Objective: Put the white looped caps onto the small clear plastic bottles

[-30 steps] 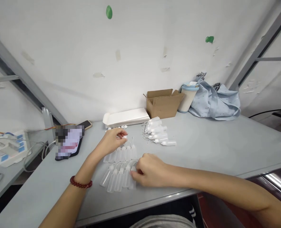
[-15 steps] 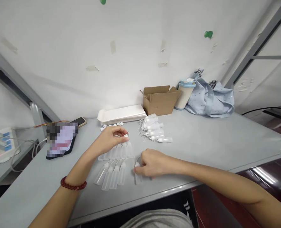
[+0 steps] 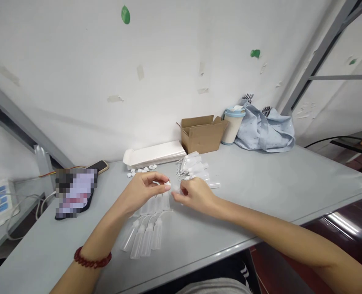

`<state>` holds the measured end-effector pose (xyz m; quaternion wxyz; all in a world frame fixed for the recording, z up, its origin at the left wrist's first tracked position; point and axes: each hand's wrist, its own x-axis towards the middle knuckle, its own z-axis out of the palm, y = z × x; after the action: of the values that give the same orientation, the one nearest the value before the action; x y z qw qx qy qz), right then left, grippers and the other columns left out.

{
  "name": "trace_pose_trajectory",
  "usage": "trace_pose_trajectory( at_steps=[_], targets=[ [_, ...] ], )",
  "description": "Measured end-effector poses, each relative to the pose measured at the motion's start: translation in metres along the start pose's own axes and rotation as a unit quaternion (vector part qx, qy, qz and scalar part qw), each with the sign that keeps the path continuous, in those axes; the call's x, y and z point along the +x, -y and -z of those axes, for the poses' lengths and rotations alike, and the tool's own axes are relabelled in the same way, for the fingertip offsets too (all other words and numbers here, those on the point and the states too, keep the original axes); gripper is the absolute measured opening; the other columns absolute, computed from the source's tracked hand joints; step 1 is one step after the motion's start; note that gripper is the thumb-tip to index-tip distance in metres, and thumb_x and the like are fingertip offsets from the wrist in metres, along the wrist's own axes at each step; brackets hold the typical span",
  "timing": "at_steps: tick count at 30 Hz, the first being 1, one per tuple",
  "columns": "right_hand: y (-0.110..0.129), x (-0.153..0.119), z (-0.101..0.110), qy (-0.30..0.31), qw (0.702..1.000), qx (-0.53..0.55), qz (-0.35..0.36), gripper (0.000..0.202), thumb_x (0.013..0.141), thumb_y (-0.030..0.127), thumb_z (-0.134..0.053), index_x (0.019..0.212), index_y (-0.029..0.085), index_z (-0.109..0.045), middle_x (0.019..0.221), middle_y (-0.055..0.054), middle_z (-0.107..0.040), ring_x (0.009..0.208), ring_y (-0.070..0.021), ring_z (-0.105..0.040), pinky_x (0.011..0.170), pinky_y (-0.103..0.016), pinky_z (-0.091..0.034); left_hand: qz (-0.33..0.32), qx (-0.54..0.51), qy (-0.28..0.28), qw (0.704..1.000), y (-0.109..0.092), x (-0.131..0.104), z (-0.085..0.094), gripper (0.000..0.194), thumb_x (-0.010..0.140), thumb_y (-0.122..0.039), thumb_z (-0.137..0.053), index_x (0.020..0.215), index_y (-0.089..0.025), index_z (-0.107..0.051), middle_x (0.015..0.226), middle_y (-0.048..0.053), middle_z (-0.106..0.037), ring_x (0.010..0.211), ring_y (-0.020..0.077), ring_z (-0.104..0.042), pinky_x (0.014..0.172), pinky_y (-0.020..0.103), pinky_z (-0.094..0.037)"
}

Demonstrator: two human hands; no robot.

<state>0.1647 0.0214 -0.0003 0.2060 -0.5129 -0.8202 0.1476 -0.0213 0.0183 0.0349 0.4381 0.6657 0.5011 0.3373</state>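
My left hand pinches a small white cap with a thin red tip between thumb and fingers. Beneath it stands or lies a row of translucent bottles, partly covered by the hand. My right hand is closed, close to the left fingertips, around a small translucent bottle that is mostly hidden by the fingers. In front lie several clear squeeze bottles with thin bent tubes. Behind the right hand is a pile of similar tubed bottles.
Small white caps lie before a flat white box. Along the wall are an open cardboard box, a lidded cup and a light blue bag. Phones lie at the left.
My right hand has moved up and away from the table's front edge, taking the bottle from there toward my left hand. The left hand still pinches the cap. The view has shifted slightly.
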Motion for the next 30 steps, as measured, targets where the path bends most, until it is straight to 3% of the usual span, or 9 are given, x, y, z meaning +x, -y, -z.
trace_pose_trajectory(
  at_steps=[5,10,17,24,30],
  targets=[
    [-0.003,0.000,-0.001,-0.065,0.997,-0.019,0.041,0.031,0.079,0.036,-0.060,0.059,0.013,-0.055,0.052,0.001,-0.053,0.046,-0.0071,-0.038,0.047,-0.023,-0.018,-0.016,-0.098,-0.044,0.994,0.003,0.000,-0.014,0.024,0.066,-0.033,-0.075,0.083,-0.018,-0.067,0.088,0.003,-0.067,0.085,0.0181,-0.061,0.077,0.029,-0.049],
    [-0.005,-0.002,-0.008,-0.111,0.986,-0.089,0.087,0.030,0.081,0.037,-0.057,0.063,0.014,-0.056,0.054,0.000,-0.055,0.046,-0.0084,-0.040,0.047,-0.024,-0.016,-0.003,-0.108,-0.055,0.993,0.000,0.000,-0.022,0.021,0.066,-0.031,-0.075,0.079,-0.017,-0.067,0.082,0.003,-0.067,0.082,0.0169,-0.061,0.078,0.029,-0.049],
    [-0.018,0.004,-0.024,-0.259,0.926,-0.214,0.173,0.031,0.086,0.038,-0.049,0.066,0.014,-0.053,0.051,-0.003,-0.057,0.039,-0.0109,-0.043,0.045,-0.027,-0.010,0.014,-0.099,-0.050,0.994,0.002,0.000,-0.021,0.019,0.067,-0.030,-0.074,0.079,-0.017,-0.067,0.080,0.001,-0.066,0.080,0.0164,-0.061,0.076,0.028,-0.050],
    [-0.023,0.003,-0.020,-0.254,0.921,-0.235,0.182,0.030,0.087,0.042,-0.052,0.071,0.017,-0.047,0.057,0.000,-0.058,0.040,-0.0111,-0.047,0.043,-0.027,-0.011,-0.006,-0.054,-0.037,0.998,0.003,0.001,-0.021,0.021,0.069,-0.032,-0.071,0.083,-0.017,-0.067,0.084,0.003,-0.067,0.083,0.0180,-0.062,0.076,0.029,-0.050],
    [-0.021,0.004,-0.013,-0.309,0.880,-0.260,0.249,0.028,0.092,0.032,-0.045,0.069,0.017,-0.044,0.056,0.000,-0.054,0.041,-0.0112,-0.047,0.042,-0.026,-0.015,0.034,-0.036,-0.061,0.997,-0.002,0.001,-0.023,0.024,0.068,-0.034,-0.072,0.084,-0.017,-0.068,0.084,0.003,-0.070,0.084,0.0184,-0.064,0.075,0.027,-0.050]
  ],
)
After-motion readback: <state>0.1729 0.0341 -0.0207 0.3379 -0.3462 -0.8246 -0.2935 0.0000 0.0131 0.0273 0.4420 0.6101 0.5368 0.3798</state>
